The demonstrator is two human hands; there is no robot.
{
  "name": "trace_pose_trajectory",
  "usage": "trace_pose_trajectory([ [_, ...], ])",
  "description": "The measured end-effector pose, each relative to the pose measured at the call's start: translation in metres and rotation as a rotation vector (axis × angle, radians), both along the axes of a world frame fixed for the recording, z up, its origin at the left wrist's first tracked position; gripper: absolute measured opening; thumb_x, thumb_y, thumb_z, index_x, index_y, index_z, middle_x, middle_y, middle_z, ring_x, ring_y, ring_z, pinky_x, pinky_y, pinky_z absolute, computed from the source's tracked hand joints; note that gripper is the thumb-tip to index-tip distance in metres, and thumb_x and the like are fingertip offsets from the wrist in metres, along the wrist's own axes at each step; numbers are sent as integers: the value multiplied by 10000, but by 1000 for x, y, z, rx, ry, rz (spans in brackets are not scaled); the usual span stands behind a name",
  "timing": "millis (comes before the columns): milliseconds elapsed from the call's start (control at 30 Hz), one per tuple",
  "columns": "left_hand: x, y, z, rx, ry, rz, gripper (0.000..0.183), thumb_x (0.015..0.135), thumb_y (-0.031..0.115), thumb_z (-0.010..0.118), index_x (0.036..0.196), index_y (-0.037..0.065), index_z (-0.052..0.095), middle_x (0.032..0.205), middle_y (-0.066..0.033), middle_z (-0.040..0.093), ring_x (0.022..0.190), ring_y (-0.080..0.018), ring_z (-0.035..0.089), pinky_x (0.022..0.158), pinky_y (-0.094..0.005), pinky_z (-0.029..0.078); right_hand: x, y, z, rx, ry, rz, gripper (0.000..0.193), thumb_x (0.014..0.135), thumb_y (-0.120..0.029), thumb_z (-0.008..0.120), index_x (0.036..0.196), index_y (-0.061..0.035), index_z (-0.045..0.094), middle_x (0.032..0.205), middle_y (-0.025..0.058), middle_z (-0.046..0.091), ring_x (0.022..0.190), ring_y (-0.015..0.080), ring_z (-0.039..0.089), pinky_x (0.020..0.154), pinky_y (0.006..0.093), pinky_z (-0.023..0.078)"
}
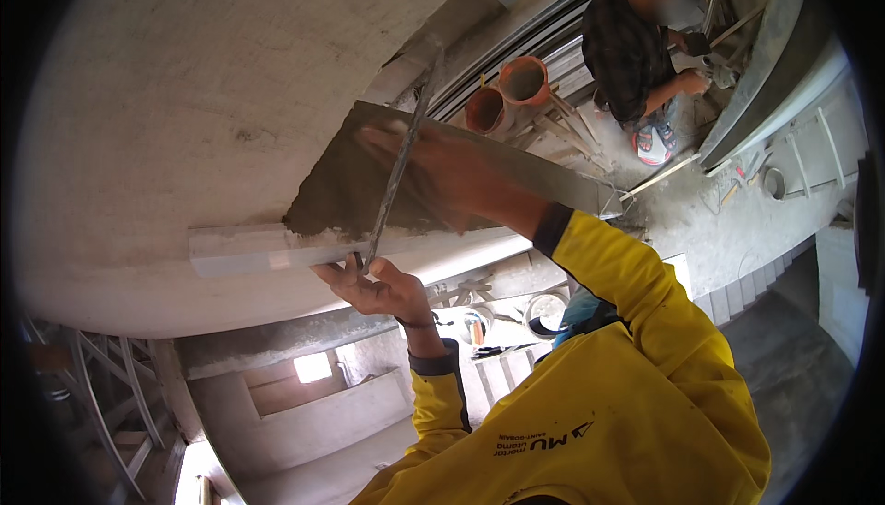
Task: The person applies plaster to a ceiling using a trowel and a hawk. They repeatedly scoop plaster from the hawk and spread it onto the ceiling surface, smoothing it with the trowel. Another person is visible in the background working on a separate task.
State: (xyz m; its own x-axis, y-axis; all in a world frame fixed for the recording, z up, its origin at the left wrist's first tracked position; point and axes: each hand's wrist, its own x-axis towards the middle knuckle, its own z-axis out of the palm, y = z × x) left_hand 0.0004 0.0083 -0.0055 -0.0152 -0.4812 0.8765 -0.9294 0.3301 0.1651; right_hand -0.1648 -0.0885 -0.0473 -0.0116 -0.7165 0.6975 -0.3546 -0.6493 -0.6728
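My left hand [383, 291] pinches the lower end of a thin grey metal bar [396, 178], which slants up across a patch of wet grey mortar [336, 173]. Beside my left fingertips a pale straight strip [240, 251] lies along the lower edge of the mortar. My right hand [452, 173] is over the mortar surface, behind the bar. Motion smears its fingers, so their pose and anything in them cannot be made out. Smooth plaster [184, 127] borders the mortar on the left.
Two orange buckets [525, 81] stand beyond the mortar on a wooden support. At the upper right a co-worker in a dark checked shirt [622, 44] stands with both hands out in front. Pale buckets [546, 313] sit far below, and a metal frame [111, 394] fills the lower left.
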Motion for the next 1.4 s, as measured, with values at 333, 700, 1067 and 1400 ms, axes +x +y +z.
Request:
trace_pose_trajectory([
  [333, -9, -2, 1, -22, -10, 3, 489, 1044, 450, 489, 1153, -26, 517, 1531, -347, 324, 1423, -454, 369, 1110, -545, 381, 4, 5, -33, 91, -45, -94, 499, 991, -231, 525, 1482, -164, 462, 1281, 186, 607, 1008, 378, 661, 846, 453, 560],
  [700, -9, -4, 2, -51, 5, 21, 468, 1050, 443, 477, 1115, -19, 523, 1522, -338, 350, 1392, -452, 414, 1107, -534, 389, -9, 11, -41, 327, 183, -47, 549, 979, -244, 459, 1512, -141, 379, 1334, 163, 558, 1148, 350, 615, 846, 464, 569],
  [1067, -6, 0, 7, -33, -122, 57, 442, 1058, 462, 439, 1136, 33, 508, 1526, -336, 347, 1403, -469, 398, 1085, -552, 399, -6, 6, -23, 317, -37, 26, 606, 939, -251, 601, 1509, -221, 398, 1380, 167, 537, 1187, 380, 594, 889, 464, 566],
  [1400, -2, -4, 6, -71, -140, 72, 482, 1055, 488, 436, 1079, 16, 531, 1509, -331, 372, 1361, -446, 443, 1059, -527, 417, 1, -1, 12, 48, -56, 66, 715, 867, -149, 671, 1515, -323, 423, 1363, 146, 535, 1155, 354, 603, 856, 423, 587],
])
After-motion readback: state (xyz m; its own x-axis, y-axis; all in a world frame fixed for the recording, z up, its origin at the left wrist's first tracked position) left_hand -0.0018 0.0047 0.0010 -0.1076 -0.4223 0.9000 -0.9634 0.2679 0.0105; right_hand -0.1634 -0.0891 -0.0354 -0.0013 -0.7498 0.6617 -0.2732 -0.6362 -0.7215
